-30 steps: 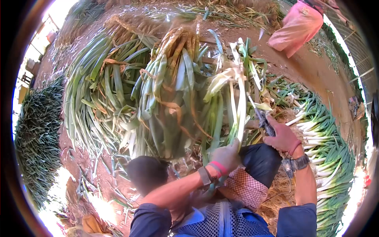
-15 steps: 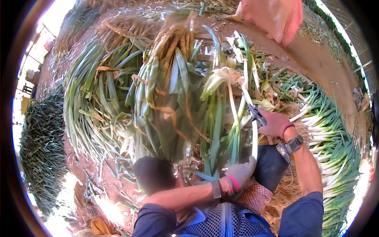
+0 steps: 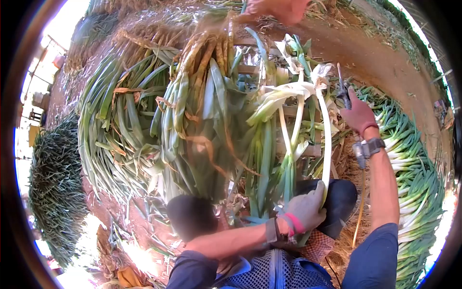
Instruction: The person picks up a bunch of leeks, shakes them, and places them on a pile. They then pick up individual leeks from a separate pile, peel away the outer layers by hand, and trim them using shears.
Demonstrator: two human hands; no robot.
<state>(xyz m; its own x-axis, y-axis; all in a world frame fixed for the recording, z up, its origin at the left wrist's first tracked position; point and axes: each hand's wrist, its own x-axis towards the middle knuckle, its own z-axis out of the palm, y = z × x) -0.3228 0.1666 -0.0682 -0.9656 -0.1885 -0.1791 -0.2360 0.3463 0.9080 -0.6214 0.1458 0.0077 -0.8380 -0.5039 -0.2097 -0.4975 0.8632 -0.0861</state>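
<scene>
My left hand [image 3: 306,210], in a grey glove with a pink cuff, grips the lower end of a long white leek stalk [image 3: 326,135] that rises and curves toward the upper right. Up near the top of that stalk, my right hand [image 3: 357,114] in a reddish glove holds a dark knife [image 3: 342,90], with a loose pale skin [image 3: 288,94] peeling off leftward. A watch sits on my right wrist. My dark knee [image 3: 337,202] lies just beside the left hand.
A big heap of untrimmed green leeks [image 3: 192,115] fills the middle and left. Trimmed white-and-green leeks [image 3: 414,159] lie stacked at the right. A dark green pile [image 3: 50,192] is at the far left on red soil. Another person in pink [image 3: 279,7] is at the top.
My right hand with the knife has moved up and away along the stalk, stripping the outer skin. My left hand has shifted slightly right, still holding the stalk. The person in pink moved left.
</scene>
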